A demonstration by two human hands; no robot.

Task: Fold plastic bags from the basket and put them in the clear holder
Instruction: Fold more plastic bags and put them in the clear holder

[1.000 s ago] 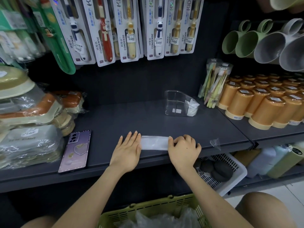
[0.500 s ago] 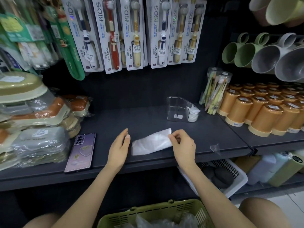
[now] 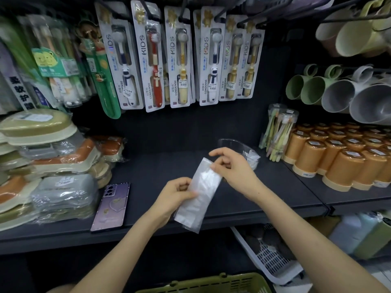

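Head view, store shelving. Dark grey metal shelf [image 3: 148, 166] spans the frame from left to right at mid-height. Row of carded children's toothbrush packs [image 3: 179, 60] hangs across the upper centre. Stack of film-wrapped oval plastic boxes in olive, orange and grey [image 3: 53, 166] fills the left edge of the shelf. Green and grey plastic mugs [image 3: 338, 96] hang on their sides at upper right, above a block of orange lidded tumblers [image 3: 338, 161].

Olive-green slotted plastic basket [image 3: 211, 284] shows only its rim at the bottom centre. White slotted plastic basket [image 3: 270, 261] sits below the shelf at lower right. Purple smartphone [image 3: 111, 206] lies back-up on the shelf, just right of the wrapped boxes.

Folded translucent white plastic bag [image 3: 196, 195], a long narrow strip, slants from lower centre up to the right, its lower end overlapping the shelf's front edge. Left hand [image 3: 173, 193] pinches its left edge at mid-length between thumb and fingers. Right hand [image 3: 234, 168] pinches its upper end, index finger raised. Clear plastic holder [image 3: 239, 144] stands on the shelf just behind the right hand, partly hidden, with white folded bags [image 3: 252, 160] inside.
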